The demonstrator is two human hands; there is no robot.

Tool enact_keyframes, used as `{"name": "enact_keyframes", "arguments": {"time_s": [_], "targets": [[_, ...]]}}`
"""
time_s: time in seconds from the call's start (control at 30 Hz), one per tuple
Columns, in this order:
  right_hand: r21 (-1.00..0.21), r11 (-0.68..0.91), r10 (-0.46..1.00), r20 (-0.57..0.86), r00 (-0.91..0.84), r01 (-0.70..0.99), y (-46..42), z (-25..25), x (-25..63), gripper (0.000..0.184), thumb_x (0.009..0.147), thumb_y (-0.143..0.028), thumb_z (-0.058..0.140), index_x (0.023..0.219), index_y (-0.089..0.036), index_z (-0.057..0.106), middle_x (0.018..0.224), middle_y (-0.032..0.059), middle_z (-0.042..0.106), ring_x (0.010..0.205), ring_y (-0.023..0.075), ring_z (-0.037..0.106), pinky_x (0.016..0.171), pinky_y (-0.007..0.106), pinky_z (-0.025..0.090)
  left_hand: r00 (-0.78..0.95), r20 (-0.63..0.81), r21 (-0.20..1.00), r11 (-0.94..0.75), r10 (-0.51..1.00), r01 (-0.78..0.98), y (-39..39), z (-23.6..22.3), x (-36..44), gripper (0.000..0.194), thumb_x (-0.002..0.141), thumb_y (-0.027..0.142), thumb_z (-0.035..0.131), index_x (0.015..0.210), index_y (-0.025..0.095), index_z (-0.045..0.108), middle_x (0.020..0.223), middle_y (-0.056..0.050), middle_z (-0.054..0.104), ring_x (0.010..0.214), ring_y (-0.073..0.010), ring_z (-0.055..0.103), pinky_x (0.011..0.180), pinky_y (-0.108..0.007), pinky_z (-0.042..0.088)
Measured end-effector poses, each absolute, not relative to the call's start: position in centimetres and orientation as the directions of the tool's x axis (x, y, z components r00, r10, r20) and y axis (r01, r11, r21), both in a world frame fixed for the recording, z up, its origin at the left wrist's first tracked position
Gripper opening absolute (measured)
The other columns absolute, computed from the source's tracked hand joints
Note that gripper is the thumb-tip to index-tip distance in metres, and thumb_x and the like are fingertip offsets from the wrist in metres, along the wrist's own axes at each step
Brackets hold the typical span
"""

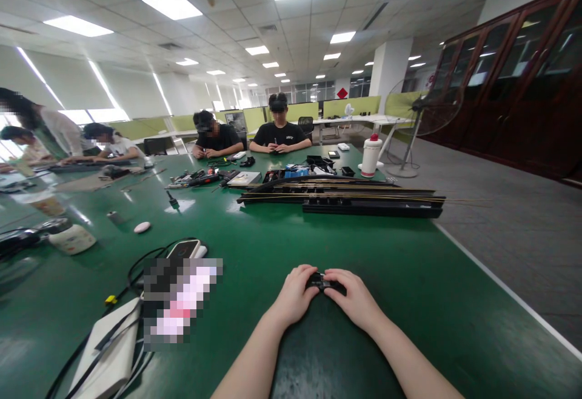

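A small black part [322, 282] with a shiny patch at its middle lies between my two hands, low over the green table [254, 238]. My left hand [297, 293] is closed on its left end, fingers on the far side and thumb on the near side. On the other end, my right hand [354, 296] grips in the same way. The fingers cover much of the part, so its exact kind cannot be made out.
Long black rails [373, 205] with thin rods lie across the table ahead. To the left are a white power bank [107, 350], cables, a blurred-out device [182, 302] and a patterned cup [73, 238]. A white bottle [371, 156] stands far right. Several people sit beyond.
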State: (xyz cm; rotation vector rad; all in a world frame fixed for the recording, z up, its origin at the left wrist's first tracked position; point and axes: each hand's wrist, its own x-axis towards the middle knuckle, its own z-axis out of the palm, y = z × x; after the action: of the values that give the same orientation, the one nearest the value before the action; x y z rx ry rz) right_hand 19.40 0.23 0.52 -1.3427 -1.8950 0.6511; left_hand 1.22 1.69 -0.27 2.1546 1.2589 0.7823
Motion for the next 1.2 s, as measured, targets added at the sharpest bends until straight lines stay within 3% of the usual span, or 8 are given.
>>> {"name": "enact_keyframes", "arguments": {"time_s": [0.6,0.93,1.2], "targets": [[-0.968,0.114,0.992,0.121,0.018,0.221,0.5,0.8,20.5,0.028,0.068,-0.034,0.064,0.093,-0.02,0.066,0.094,0.0066,0.07,0.091,0.0236,0.063,0.089,0.041,0.045,0.379,0.208,0.697,-0.408,0.902,0.59,1.4,0.0,1.3,0.044,0.075,0.013,0.054,0.119,0.02,0.051,0.117,-0.007,0.053,0.109,-0.0215,0.046,0.098,-0.037,0.036],[-0.999,0.038,0.989,0.033,0.142,-0.036,0.3,2.3,21.5,0.042,0.056,-0.044,0.074,0.089,-0.019,0.067,0.093,0.008,0.071,0.092,0.0246,0.064,0.091,0.041,0.046,0.389,0.163,0.658,-0.394,0.907,0.642,1.2,0.3,1.3,0.043,0.075,0.016,0.054,0.118,0.021,0.051,0.112,-0.006,0.051,0.106,-0.0218,0.045,0.096,-0.035,0.036],[-0.994,0.019,0.97,-0.008,0.244,-0.107,0.3,3.0,22.2,0.043,0.054,-0.043,0.076,0.089,-0.02,0.067,0.093,0.0073,0.071,0.095,0.0247,0.063,0.092,0.041,0.045,0.422,0.179,0.646,-0.43,0.889,0.631,1.1,0.5,1.2,0.046,0.077,0.016,0.053,0.122,0.021,0.047,0.117,-0.006,0.051,0.108,-0.0219,0.044,0.097,-0.036,0.035]]}}
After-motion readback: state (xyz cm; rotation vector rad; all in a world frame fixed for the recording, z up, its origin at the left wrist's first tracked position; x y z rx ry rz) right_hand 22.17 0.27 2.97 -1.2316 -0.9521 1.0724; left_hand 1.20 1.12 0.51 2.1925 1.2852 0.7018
